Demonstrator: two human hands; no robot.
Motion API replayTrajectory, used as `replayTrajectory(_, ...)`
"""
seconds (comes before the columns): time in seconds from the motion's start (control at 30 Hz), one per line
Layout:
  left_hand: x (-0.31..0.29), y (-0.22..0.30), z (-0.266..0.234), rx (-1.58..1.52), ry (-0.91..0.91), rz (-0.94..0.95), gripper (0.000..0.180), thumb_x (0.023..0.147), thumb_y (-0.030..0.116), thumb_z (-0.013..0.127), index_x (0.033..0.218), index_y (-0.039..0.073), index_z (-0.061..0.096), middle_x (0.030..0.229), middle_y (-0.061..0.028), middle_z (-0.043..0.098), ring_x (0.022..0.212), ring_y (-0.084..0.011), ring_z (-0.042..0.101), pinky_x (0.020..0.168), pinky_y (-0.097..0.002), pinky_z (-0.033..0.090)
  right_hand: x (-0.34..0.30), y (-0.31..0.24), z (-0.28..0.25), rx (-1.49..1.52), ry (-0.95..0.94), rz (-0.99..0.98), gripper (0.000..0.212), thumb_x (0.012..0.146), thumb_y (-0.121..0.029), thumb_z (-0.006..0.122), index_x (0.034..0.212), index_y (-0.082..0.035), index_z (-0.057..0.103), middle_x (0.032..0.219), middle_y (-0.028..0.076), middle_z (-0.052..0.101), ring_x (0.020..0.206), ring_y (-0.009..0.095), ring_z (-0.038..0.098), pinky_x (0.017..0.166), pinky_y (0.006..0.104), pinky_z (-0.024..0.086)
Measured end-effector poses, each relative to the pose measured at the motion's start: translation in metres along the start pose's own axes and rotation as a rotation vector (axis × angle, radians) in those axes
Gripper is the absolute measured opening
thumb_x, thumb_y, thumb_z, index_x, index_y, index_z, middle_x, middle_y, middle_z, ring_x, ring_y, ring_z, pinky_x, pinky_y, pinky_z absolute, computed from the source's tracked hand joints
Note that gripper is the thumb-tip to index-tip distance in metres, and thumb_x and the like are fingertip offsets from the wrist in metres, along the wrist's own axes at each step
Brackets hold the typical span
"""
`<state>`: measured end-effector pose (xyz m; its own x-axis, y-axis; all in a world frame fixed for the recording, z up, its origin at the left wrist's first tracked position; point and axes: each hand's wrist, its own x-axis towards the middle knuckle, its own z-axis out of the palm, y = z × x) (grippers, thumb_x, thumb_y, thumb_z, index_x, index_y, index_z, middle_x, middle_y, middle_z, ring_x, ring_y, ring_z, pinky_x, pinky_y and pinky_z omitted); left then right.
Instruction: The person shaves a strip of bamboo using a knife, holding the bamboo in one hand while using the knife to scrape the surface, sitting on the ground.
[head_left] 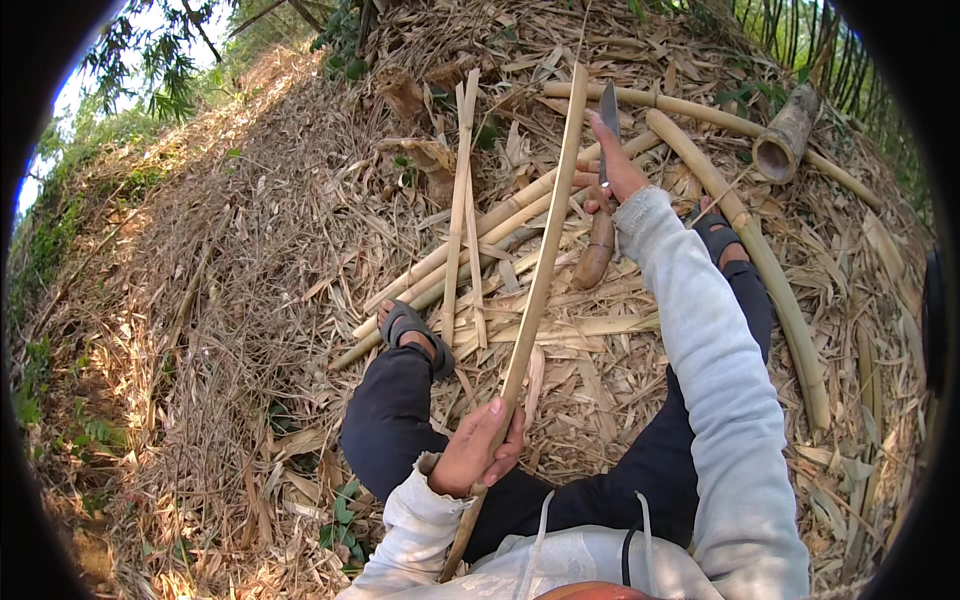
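A long split bamboo strip [545,260] slants from my lap up and away to the right. My left hand [480,447] is wrapped round its lower part, above my thigh. Farther out, my right hand [618,165] grips a knife [597,245] near where the wooden handle meets the blade. The dark blade points away from me, just right of the strip's far end. Some fingers of that hand reach toward the strip; whether they touch it I cannot tell.
Two thin pale strips [462,215] lean across bamboo poles [420,278] by my left foot. A thick curved bamboo pole [755,240] lies beyond my right foot, with a hollow bamboo section [787,135] farther right. A stump [430,160] stands ahead. Dry leaves and shavings cover the sloping ground.
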<state>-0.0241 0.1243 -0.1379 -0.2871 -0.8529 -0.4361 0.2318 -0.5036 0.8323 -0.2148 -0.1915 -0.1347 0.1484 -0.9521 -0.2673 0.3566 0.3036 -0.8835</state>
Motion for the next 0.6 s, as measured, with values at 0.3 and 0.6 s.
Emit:
replayTrajectory(0.3,0.002,-0.001,0.006,-0.036,-0.066,-0.076,0.056,0.101,0.056,0.026,0.098,0.004,0.046,0.06,0.0006,0.038,0.037,-0.0082,0.035,0.036,-0.0212,0.032,-0.039,-0.018,-0.002,-0.056,-0.177,-0.166,0.037,0.086,-0.034,0.072,0.084,0.002,0.064,0.054,0.001,0.052,0.037,0.007,0.04,0.038,0.0234,0.037)
replayTrajectory(0.6,0.011,-0.001,0.012,0.035,-0.08,-0.086,0.057,0.1,0.057,0.03,0.1,0.003,0.048,0.064,-0.0013,0.043,0.041,-0.0095,0.041,0.041,-0.0227,0.037,-0.045,-0.022,-0.009,-0.045,-0.11,-0.178,0.035,0.085,-0.032,0.072,0.08,0.002,0.065,0.06,0.003,0.057,0.04,0.007,0.041,0.04,0.0222,0.033)
